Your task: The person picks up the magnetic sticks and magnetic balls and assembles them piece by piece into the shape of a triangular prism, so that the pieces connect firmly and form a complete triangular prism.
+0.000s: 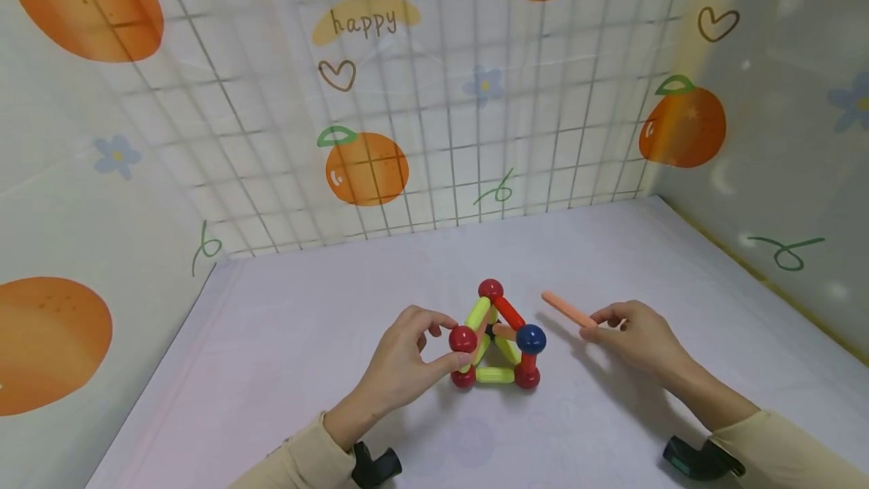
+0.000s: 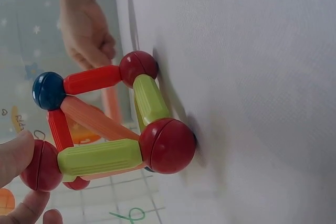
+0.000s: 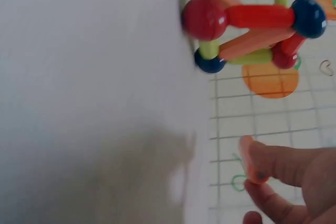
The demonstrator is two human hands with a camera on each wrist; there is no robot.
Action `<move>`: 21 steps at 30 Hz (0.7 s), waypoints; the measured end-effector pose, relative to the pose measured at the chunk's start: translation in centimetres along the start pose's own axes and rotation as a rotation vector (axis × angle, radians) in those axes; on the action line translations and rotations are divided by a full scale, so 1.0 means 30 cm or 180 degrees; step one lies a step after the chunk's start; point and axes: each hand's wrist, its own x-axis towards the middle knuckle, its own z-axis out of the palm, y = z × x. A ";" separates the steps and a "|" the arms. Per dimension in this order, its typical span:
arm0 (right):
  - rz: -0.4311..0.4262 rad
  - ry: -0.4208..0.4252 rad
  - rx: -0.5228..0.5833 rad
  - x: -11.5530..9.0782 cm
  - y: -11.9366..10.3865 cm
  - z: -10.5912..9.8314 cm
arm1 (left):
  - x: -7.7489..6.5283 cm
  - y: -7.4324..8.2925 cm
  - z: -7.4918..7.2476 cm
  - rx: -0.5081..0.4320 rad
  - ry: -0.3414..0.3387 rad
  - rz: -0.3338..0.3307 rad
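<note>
A small frame of coloured rods and balls stands on the table, with yellow-green rods (image 1: 494, 375), red rods (image 3: 260, 16), orange rods (image 2: 100, 116), red balls (image 2: 168, 145) and a blue ball (image 1: 531, 339) at an upper corner. My left hand (image 1: 406, 357) pinches the upper left red ball (image 1: 463, 339) between thumb and finger. To the right of the frame, my right hand (image 1: 638, 338) pinches a loose orange rod (image 1: 568, 309) by its near end. That rod is held above the table, apart from the frame, its far end pointing toward the upper left.
The white tabletop (image 1: 305, 300) is bounded by a printed backdrop (image 1: 434, 96) at the back and sides, with oranges and a grid on it. Black wrist devices sit under the left sleeve (image 1: 299, 459) and right sleeve (image 1: 781, 444).
</note>
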 end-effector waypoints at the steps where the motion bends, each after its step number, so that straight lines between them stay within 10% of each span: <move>1: 0.0004 0.0015 0.0098 -0.006 -0.007 -0.003 | 0.000 0.000 0.000 -0.0001 -0.0003 -0.0006; 8: 0.0080 -0.0055 0.1010 -0.067 -0.073 -0.015 | -0.001 0.002 -0.001 0.0011 -0.0007 0.0003; 21: -0.0732 -0.0429 0.1437 -0.182 -0.167 0.035 | -0.002 -0.002 -0.003 0.0010 -0.0023 -0.0014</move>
